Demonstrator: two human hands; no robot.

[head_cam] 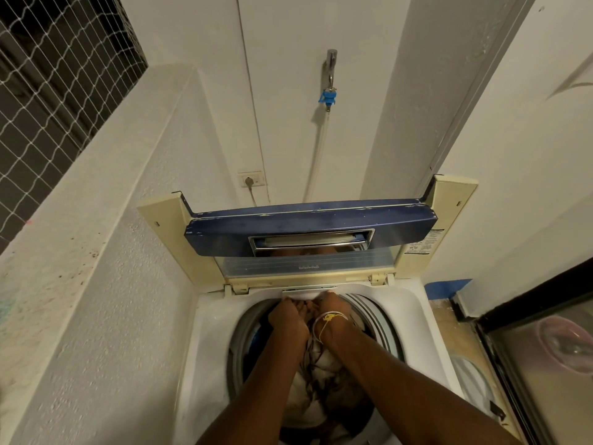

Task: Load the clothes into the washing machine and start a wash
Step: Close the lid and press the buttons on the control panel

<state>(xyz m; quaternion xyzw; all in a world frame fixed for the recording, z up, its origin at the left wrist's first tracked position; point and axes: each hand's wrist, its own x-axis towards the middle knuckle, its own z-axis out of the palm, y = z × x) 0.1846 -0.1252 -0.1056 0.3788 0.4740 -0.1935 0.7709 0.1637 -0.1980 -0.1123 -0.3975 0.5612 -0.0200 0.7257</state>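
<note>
The loading step is in hand: the washing machine (417,303) stands with its lid (308,232) raised, and the clothes (308,396) lie bunched inside the drum opening beneath both forearms. The left hand (287,316) and right hand (330,308) sit side by side at the rear rim of the drum, each apparently closed on a fold of white fabric there, though the fingers are partly hidden. The next move likely calls for pushing this fabric down clear of the rim, then lowering the lid.
</note>
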